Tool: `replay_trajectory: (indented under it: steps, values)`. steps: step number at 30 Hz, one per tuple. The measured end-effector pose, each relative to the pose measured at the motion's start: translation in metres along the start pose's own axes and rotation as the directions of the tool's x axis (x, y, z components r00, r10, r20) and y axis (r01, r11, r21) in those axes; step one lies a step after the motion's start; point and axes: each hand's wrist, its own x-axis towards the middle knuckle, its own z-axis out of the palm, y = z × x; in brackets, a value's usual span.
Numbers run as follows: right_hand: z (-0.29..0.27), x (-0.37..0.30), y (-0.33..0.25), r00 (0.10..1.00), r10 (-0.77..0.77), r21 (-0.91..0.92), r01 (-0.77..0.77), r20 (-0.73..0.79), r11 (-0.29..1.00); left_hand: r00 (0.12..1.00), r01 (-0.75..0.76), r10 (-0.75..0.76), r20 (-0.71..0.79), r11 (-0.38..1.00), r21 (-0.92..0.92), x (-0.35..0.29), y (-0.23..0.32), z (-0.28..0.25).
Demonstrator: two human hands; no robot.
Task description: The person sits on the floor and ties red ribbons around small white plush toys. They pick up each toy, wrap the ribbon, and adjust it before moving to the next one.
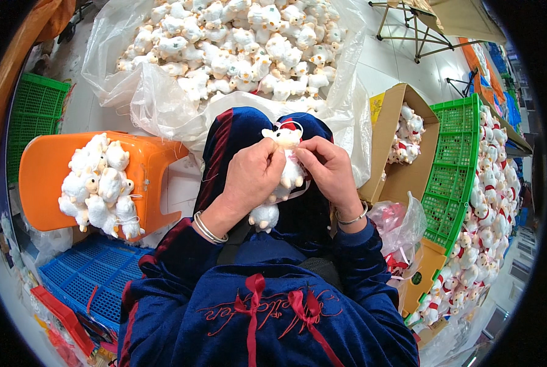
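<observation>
Over my lap a small white plush toy animal [292, 173] hangs upright, with a cream muzzle and a bit of red at the top of its head. My left hand [253, 168] is closed in a pinch on the toy's left side, just under its head. From the other side my right hand [329, 165] pinches at the toy's neck; what lies between those fingertips is too small to make out. A second white plush toy [264, 217] lies on my lap below, partly hidden by my left hand and the first toy.
Plush toys [99, 183] are heaped on an orange stool [37, 177] at left. Ahead, a clear plastic sheet [111, 70] holds a large pile. At right stand a cardboard box [386, 131], a green crate [448, 165] and more toys with red trim [487, 202]. A blue crate [93, 278] is lower left.
</observation>
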Motion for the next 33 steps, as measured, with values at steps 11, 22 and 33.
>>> replay_trajectory:
  steps: [11,22,33]
  values:
    - [0.003,0.005,-0.005,0.991,0.127,0.053,-0.125,-0.035,0.991,0.999,-0.032,0.032,-0.029,0.999,0.003,-0.004,-0.004,0.003]
    - [0.008,-0.003,0.005,0.987,0.136,0.191,-0.118,-0.086,0.975,0.997,0.049,-0.066,-0.039,0.939,-0.34,-0.012,-0.018,0.012]
    - [-0.002,-0.002,0.007,0.989,0.13,0.298,-0.106,-0.065,0.949,0.971,0.17,-0.08,0.226,0.893,-0.416,-0.005,-0.021,-0.024]
